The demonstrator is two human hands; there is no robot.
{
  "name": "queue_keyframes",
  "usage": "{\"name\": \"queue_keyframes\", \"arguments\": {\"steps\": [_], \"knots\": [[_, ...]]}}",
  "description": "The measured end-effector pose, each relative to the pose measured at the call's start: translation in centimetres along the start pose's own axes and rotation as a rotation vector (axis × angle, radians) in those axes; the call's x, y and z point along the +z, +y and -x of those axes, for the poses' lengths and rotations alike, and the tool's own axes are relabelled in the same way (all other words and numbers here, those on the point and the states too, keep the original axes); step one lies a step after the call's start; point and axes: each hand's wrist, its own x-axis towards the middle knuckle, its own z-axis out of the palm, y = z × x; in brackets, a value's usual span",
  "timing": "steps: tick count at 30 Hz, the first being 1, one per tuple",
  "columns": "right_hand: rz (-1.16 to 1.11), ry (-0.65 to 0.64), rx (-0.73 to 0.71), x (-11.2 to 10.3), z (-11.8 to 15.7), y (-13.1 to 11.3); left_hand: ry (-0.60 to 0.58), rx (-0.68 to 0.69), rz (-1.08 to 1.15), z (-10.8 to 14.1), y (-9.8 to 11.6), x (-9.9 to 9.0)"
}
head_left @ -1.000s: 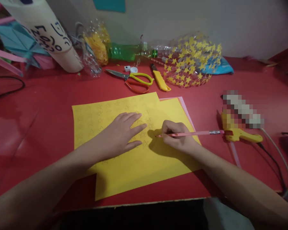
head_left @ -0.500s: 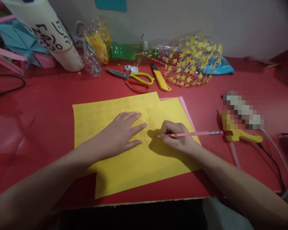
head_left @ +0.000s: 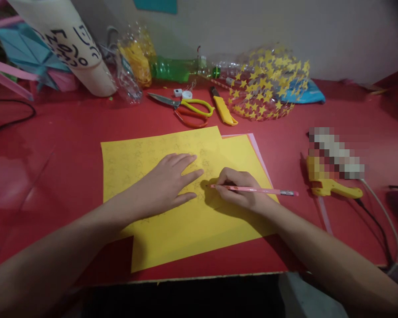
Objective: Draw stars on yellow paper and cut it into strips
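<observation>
Yellow paper sheets (head_left: 185, 238) overlap on the red table, with rows of small pencilled stars on them. My left hand (head_left: 167, 183) lies on the paper with its fingers spread, holding nothing. To its right, my right hand (head_left: 240, 187) is closed round a pink pencil (head_left: 265, 191). The pencil's tip is at the paper, close beside the drawn stars, and its eraser end points right. A pink sheet (head_left: 259, 148) shows beneath the yellow ones at the right edge.
Behind the paper lie scissors (head_left: 194, 108), a yellow cutter (head_left: 223, 108), a green bottle (head_left: 172, 70) and a star-covered clear wrap (head_left: 265, 88). A white tumbler (head_left: 82, 57) leans at back left. A yellow glue gun (head_left: 331, 189) with a cable lies right, beside a blurred object (head_left: 338, 152).
My right hand has shifted slightly left with the pencil, whose tip is now nearer to the drawn stars. My left hand has stayed in place on the paper.
</observation>
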Motion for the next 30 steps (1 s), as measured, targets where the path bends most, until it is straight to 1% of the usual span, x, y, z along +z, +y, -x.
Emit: {"name": "queue_keyframes", "arguments": {"steps": [8,20,26,30], "knots": [[0.012,0.048,-0.039,0.22,0.03,-0.04,0.011,0.010,0.016,0.10,-0.13,0.18],[0.040,0.211,-0.025,0.19,0.21,0.59,0.012,0.031,-0.032,-0.02,-0.10,0.07],[0.056,0.223,-0.024,0.01,0.15,0.39,0.021,0.029,-0.022,0.03,-0.13,0.21],[0.063,0.196,-0.046,0.06,0.20,0.41,0.021,0.030,-0.011,0.09,-0.18,0.26]]}}
